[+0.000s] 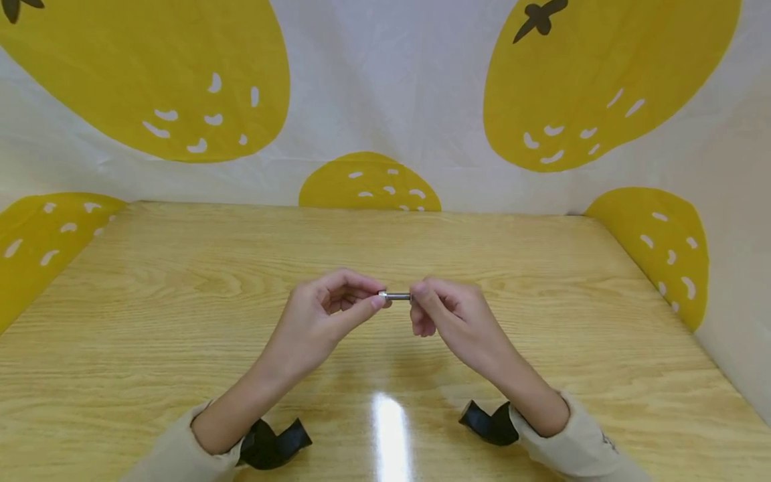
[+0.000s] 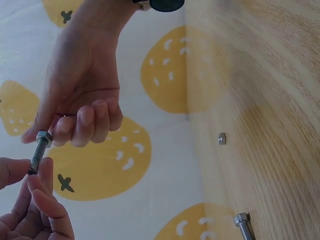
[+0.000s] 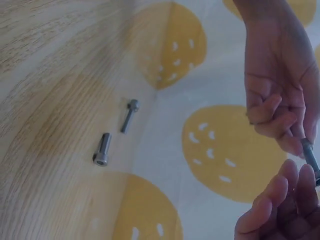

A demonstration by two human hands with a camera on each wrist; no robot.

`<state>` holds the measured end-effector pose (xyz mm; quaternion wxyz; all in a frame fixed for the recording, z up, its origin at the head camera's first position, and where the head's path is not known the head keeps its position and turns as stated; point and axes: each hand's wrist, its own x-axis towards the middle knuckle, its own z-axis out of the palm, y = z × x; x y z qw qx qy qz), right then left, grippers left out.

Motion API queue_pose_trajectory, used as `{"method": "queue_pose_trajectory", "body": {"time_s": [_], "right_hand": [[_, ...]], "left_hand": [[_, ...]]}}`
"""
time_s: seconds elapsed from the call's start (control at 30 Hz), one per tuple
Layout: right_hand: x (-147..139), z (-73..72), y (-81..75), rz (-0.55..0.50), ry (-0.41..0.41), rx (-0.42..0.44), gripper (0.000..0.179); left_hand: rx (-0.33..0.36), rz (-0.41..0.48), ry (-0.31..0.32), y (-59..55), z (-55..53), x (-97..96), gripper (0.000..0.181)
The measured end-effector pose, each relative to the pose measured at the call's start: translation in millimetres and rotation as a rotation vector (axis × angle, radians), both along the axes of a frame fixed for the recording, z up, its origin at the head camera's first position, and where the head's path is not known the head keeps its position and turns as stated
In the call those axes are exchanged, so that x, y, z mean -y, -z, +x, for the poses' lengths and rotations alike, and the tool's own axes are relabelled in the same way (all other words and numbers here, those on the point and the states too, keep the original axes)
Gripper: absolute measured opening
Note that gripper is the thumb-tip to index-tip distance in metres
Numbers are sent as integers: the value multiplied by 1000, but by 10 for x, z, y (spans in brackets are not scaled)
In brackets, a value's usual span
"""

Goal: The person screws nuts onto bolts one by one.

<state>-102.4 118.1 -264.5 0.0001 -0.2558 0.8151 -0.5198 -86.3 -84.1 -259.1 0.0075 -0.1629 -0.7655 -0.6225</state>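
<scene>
Both hands hold one metal bolt point(image 1: 397, 296) level between them, above the wooden table. My left hand point(image 1: 322, 314) pinches its left end between thumb and fingertips. At the other end is my right hand point(image 1: 454, 311), thumb and index finger pinching there, with the remaining fingers curled under. In the left wrist view a hex nut point(image 2: 44, 136) sits around the bolt's end beside the right thumb, and the threaded shank point(image 2: 38, 152) shows between the hands. The right wrist view catches the shank point(image 3: 311, 159) at its edge, partly covered by fingers.
On the wooden table point(image 1: 181, 268) lie a loose nut point(image 2: 222, 138) and a bolt point(image 2: 243, 225), seen in the left wrist view. The right wrist view has two socket-head bolts point(image 3: 130, 115) lying apart. A white cloth with yellow fruit print point(image 1: 385, 100) hangs behind.
</scene>
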Motion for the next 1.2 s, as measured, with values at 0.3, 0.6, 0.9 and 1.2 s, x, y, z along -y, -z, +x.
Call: {"method": "queue_pose_trajectory", "body": {"time_s": [0.3,0.6,0.9,1.2], "right_hand": [[-105,-5,-88,56,-12,-120,28],[-72,-6,-41,18,-72,-231,9],[15,15,4,76,16,-105,42],[-76,-28,-41,87,-17,-363,30]], "left_hand": [[-5,-1,-9,-18,-22,41,16],[-18,-22,-4,-18,-18,45,15],[-12,-33,1,-7,-10,24,16],[2,18,-1,-30,-28,56,17]]}}
